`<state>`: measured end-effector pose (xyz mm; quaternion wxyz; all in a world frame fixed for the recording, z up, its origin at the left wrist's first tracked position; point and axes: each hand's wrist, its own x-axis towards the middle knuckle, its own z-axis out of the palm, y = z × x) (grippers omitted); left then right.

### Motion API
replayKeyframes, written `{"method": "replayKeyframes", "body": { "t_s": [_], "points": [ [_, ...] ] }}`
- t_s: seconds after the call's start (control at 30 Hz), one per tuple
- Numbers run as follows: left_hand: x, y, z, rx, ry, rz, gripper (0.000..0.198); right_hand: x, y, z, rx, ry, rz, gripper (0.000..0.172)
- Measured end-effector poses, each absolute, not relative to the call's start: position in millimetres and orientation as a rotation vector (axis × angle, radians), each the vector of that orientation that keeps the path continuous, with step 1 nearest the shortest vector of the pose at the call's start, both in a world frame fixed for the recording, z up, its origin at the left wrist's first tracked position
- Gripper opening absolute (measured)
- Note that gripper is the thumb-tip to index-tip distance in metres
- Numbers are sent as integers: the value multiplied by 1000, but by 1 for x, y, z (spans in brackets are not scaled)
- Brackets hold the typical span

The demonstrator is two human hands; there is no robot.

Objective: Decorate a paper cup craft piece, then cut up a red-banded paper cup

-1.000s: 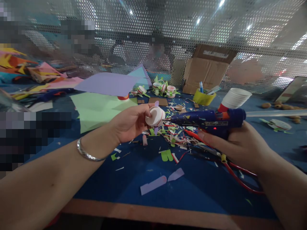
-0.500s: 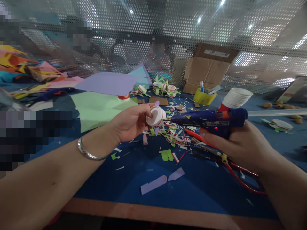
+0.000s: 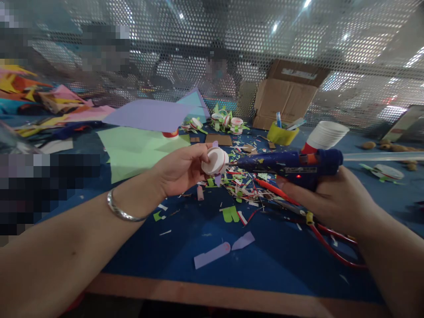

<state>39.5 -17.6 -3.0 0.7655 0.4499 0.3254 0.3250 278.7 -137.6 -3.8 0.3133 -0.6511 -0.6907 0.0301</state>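
Note:
Between the fingers and thumb of my left hand [image 3: 180,170] is a small white round piece with a red line, which looks like a cut-down paper cup [image 3: 216,161]. Purple paper tabs stick out above and below it. My right hand [image 3: 338,198] is closed around the handle of a blue glue gun [image 3: 281,162], its red light lit and a clear glue stick out of the back. The nozzle meets the piece's right side. Below lie a purple paper strip [image 3: 212,255] and a smaller purple cutout [image 3: 243,241]. Red-handled scissors [image 3: 338,251] lie under my right hand.
Paper scraps [image 3: 238,190] litter the middle of the blue table. Behind are green paper [image 3: 132,150], purple paper [image 3: 145,115], finished-looking cup turtles [image 3: 227,121], a yellow holder [image 3: 282,134], stacked paper cups [image 3: 327,134] and a cardboard box [image 3: 286,97]. Another turtle [image 3: 386,172] lies right.
The white piece has turned very slightly in my left hand, its purple tabs shifting a little. The glue gun's nozzle stays against its side; both hands hold almost the same place.

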Motion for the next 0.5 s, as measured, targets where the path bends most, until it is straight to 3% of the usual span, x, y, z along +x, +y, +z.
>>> {"method": "replayKeyframes", "body": {
  "t_s": [0.4,0.5],
  "points": [
    [39,-17,-9,1048,733,803,36,287,-125,0,-1806,-1864,150,39],
    [38,-16,-8,1025,740,810,35,296,-120,3,-1854,-1772,255,47]
  ]
}}
